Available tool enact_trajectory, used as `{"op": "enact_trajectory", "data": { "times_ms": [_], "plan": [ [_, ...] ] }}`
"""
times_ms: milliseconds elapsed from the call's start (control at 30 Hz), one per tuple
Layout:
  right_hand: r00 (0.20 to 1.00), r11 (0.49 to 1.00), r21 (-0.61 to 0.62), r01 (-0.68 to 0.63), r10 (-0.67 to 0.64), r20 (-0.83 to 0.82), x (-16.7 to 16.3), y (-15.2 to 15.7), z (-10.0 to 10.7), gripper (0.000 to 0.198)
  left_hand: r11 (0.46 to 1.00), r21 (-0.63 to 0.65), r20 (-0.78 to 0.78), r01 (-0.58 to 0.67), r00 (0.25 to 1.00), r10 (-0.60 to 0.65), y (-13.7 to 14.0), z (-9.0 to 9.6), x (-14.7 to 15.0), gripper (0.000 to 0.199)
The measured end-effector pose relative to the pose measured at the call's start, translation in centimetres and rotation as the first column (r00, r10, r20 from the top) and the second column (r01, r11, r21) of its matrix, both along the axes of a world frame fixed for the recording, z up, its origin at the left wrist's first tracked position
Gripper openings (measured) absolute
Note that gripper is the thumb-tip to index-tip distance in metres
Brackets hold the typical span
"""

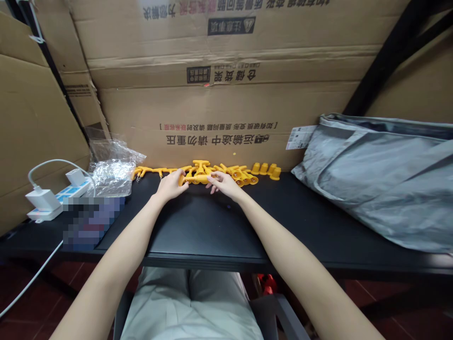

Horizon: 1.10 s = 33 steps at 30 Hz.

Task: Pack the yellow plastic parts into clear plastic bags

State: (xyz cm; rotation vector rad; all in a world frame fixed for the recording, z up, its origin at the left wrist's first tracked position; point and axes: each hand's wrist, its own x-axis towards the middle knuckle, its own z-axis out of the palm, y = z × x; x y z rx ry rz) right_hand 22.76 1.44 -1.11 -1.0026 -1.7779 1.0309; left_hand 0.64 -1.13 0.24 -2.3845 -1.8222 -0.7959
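Over the back of the black table, my left hand (171, 186) is closed on one end of a yellow T-handled plastic piece (195, 179). The other end is pinched by my right hand (226, 185), so the piece lies sideways between both hands. Behind the hands is a pile of similar yellow pieces (201, 166) with T-shaped handles and bell-shaped ends; the fingers hide part of it. To the left, yellow T-handles (143, 171) with small metal springs or screws hanging from them lie in a row. Several yellow cups (264, 168) stand to the right of the pile.
A cardboard sheet (219, 104) walls off the table's back edge. At left are clear plastic bags (111, 165), a power strip (47, 213) with a white charger (43, 200) and cable, and a blurred flat item (94, 224). A large grey bag (382, 184) occupies the right side.
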Motion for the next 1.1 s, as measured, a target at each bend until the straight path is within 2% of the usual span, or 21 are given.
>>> {"op": "enact_trajectory", "data": {
  "times_ms": [400,733,1100],
  "plan": [
    [1.000,1.000,-0.025,0.009,-0.009,0.002,-0.03,-0.14,0.39,0.049,1.000,-0.012,-0.006,-0.021,1.000,0.021,0.06,-0.03,0.05,0.035],
    [1.000,1.000,-0.010,-0.007,0.007,0.010,-0.01,-0.03,0.12,0.044,1.000,0.007,-0.015,-0.023,1.000,0.023,0.38,-0.40,-0.12,0.032],
    [1.000,1.000,-0.020,0.013,-0.013,-0.023,-0.10,0.07,0.12,0.043,0.998,-0.034,-0.034,-0.051,0.998,0.050,0.36,-0.18,0.01,0.031]
  ]
}}
